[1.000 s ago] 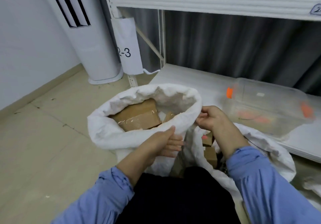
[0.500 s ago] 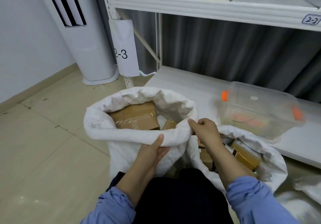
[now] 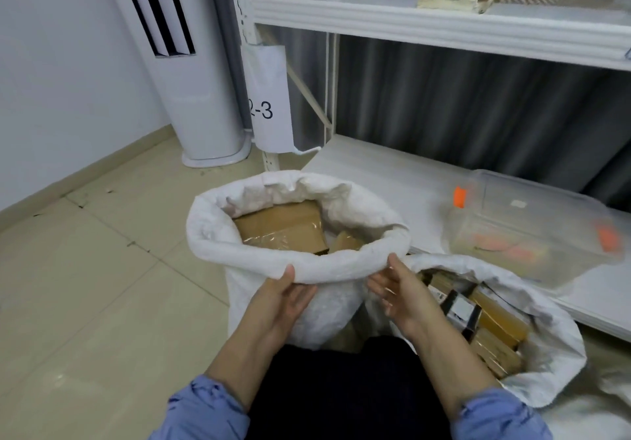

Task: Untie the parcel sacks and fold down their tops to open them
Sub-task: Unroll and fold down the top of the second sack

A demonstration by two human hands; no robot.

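Note:
A white woven sack (image 3: 211,245) stands on the floor in front of me, its top rolled down into a thick rim, with brown taped parcels (image 3: 280,227) showing inside. To its right a second white sack (image 3: 553,347) leans open, holding several brown and black parcels (image 3: 491,316). My left hand (image 3: 283,299) is at the near rim of the first sack, thumb against the roll and fingers straight beneath it. My right hand (image 3: 399,289) is just right of it, palm open, thumb tip touching the same rim.
A clear plastic box (image 3: 532,227) with orange clips sits on the low white shelf board (image 3: 375,173) behind the sacks. The rack's upper shelf (image 3: 409,26) overhangs. A white standing air conditioner (image 3: 201,115) is at the back left; tiled floor (image 3: 85,286) stretches left.
My right hand has let go of its pinch on the first sack's rim and opened. The left hand has slid slightly left along the rim. The second sack's top now lies wider open.

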